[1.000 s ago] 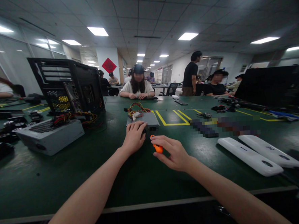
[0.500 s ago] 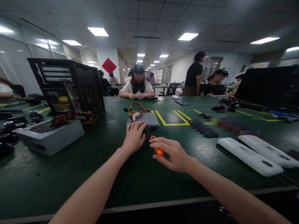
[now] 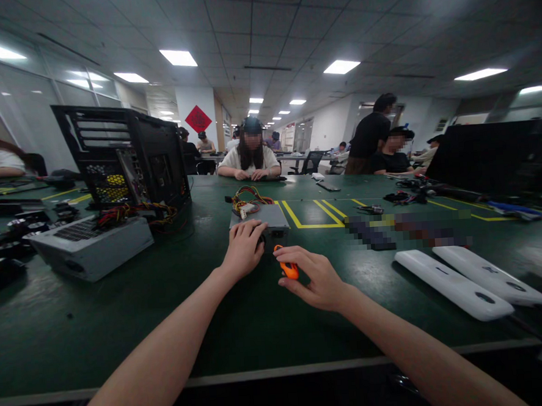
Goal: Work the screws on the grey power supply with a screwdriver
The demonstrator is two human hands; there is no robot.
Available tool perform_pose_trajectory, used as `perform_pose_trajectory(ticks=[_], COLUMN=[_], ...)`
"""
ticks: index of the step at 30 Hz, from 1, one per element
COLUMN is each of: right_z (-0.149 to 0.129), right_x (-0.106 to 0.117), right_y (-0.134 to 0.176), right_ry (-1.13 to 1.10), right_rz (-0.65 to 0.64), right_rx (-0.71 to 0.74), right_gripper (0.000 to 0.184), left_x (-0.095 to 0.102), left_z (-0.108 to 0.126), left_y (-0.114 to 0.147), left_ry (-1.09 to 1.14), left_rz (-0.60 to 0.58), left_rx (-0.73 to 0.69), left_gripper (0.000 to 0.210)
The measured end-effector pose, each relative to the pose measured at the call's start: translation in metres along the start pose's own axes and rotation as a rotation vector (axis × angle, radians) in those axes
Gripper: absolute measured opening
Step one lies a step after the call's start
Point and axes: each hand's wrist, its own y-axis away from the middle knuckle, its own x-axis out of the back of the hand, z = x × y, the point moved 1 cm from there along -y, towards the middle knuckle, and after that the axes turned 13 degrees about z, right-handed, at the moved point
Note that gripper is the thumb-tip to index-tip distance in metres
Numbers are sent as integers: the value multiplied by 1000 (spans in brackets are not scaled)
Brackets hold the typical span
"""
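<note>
A small grey computer power supply point(image 3: 272, 216) lies on the green table in front of me, with a bundle of coloured wires point(image 3: 251, 195) at its back. My left hand point(image 3: 245, 247) grips its near left side, fingers over the top edge and palm against the front. In my right hand point(image 3: 315, 277), thumb and fingers close around an orange-handled screwdriver point(image 3: 289, 269). The handle tilts toward the power supply's near face, just below its socket. The screwdriver's tip is too fine to make out, so I cannot tell whether it touches.
On the left stand a black computer case point(image 3: 125, 157) and a larger grey power supply point(image 3: 94, 247) with cables. To the right lie two white oblong devices point(image 3: 453, 284), pliers point(image 3: 514, 209) and loose cables. A person point(image 3: 250, 155) sits across the table point(image 3: 243, 345).
My right hand and the screwdriver have shifted very slightly right, and the handle has turned a little. My left hand stays put. In the background, a standing person has leaned to the right.
</note>
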Motion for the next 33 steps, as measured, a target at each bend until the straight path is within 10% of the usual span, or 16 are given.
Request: perform_pose_trajectory(ticks=[33], right_z=[-3], right_x=[1], right_y=[-2], right_ry=[-22], right_rz=[-48], right_rx=[-32], right_gripper=[32], left_x=[-1], left_z=[0], left_y=[0], left_ry=[-7], left_rz=[1], left_rx=[-4], left_gripper=[46])
